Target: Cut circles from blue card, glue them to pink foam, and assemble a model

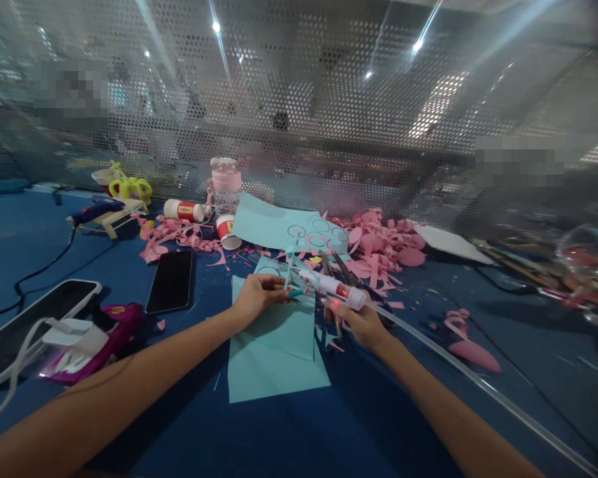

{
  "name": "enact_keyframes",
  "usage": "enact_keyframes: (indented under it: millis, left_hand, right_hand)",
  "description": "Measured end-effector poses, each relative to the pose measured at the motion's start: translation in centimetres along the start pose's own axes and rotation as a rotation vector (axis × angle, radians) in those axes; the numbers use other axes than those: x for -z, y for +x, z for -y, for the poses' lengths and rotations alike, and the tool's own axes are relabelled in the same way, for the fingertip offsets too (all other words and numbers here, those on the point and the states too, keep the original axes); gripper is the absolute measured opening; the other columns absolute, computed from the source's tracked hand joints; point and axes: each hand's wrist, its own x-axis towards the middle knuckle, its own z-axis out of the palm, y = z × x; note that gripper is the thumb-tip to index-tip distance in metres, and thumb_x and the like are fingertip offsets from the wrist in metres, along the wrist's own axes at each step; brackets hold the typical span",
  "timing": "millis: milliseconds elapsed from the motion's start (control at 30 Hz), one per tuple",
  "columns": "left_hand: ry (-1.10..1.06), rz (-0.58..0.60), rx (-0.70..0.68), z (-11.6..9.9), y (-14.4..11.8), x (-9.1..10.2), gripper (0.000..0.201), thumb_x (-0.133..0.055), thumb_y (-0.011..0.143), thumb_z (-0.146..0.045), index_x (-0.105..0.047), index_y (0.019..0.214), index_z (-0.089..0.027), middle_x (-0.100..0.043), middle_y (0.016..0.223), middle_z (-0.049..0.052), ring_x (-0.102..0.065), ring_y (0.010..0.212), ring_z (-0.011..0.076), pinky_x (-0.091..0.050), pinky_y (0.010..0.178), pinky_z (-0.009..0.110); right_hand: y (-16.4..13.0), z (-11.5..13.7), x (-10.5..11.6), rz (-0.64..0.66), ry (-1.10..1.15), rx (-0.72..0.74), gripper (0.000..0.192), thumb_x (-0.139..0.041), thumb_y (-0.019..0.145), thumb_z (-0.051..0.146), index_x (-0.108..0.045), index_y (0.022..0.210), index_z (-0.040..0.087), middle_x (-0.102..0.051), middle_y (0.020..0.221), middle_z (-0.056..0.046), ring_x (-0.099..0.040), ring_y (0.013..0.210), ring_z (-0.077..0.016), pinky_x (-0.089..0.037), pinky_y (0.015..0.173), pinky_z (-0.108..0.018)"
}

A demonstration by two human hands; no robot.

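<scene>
My right hand (361, 325) grips a white glue gun (335, 287) with a red label, its nozzle pointing left. A clear glue stick (478, 384) trails from its back toward the lower right. My left hand (258, 296) pinches a small teal paper piece (293, 265) right at the gun's tip. Both hands hover over light teal paper sheets (274, 348) lying on the blue table (40, 245).
A black phone (171, 281) lies left of the sheets. Pink paper scraps (379, 249) and a larger teal sheet with cut circles (279, 226) fill the back. A pink bottle (226, 184), glue tubes (184, 210), another glue gun (97, 211) and a cable sit at the left.
</scene>
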Motion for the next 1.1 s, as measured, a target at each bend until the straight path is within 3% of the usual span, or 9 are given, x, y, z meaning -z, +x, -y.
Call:
enact_keyframes:
  millis: [433,667,867,1100]
  left_hand:
    - [0.002,0.001,0.011,-0.02,0.02,-0.02,0.034,-0.083,0.041,-0.019,-0.063,0.067,-0.011,-0.063,0.057,0.0,-0.062,0.056,0.0131,-0.049,0.058,0.025]
    - [0.0,-0.002,0.008,0.05,0.11,-0.01,0.034,-0.083,0.04,-0.019,-0.063,0.068,-0.011,-0.064,0.058,0.0,-0.061,0.054,0.0114,-0.048,0.056,0.023]
    - [-0.011,0.056,0.009,0.14,0.11,0.18,0.036,-0.083,0.043,-0.02,-0.064,0.072,-0.009,-0.067,0.062,0.003,-0.063,0.058,0.0137,-0.049,0.059,0.025]
    - [-0.01,0.122,-0.004,0.51,0.31,0.46,0.03,-0.079,0.052,-0.019,-0.065,0.077,-0.01,-0.068,0.066,0.004,-0.064,0.062,0.0136,-0.049,0.061,0.025]
  right_hand:
    - [-0.05,-0.41,0.22,-0.003,-0.031,-0.032,0.028,-0.06,0.069,0.042,-0.059,0.053,0.018,-0.053,0.048,-0.002,-0.049,0.047,-0.0141,-0.038,0.043,-0.026]
    - [-0.06,-0.06,0.28,0.039,0.044,-0.079,0.027,-0.062,0.064,0.043,-0.057,0.056,0.018,-0.052,0.048,0.0,-0.042,0.04,-0.0104,-0.033,0.039,-0.024]
    - [0.4,0.27,-0.02,-0.003,0.096,-0.088,0.028,-0.063,0.063,0.041,-0.052,0.052,0.018,-0.051,0.047,0.0,-0.045,0.043,-0.0113,-0.035,0.042,-0.025]
    - [0.27,0.01,0.54,0.076,0.079,-0.076,0.025,-0.061,0.065,0.04,-0.058,0.054,0.017,-0.055,0.049,-0.002,-0.047,0.045,-0.0122,-0.034,0.043,-0.025]
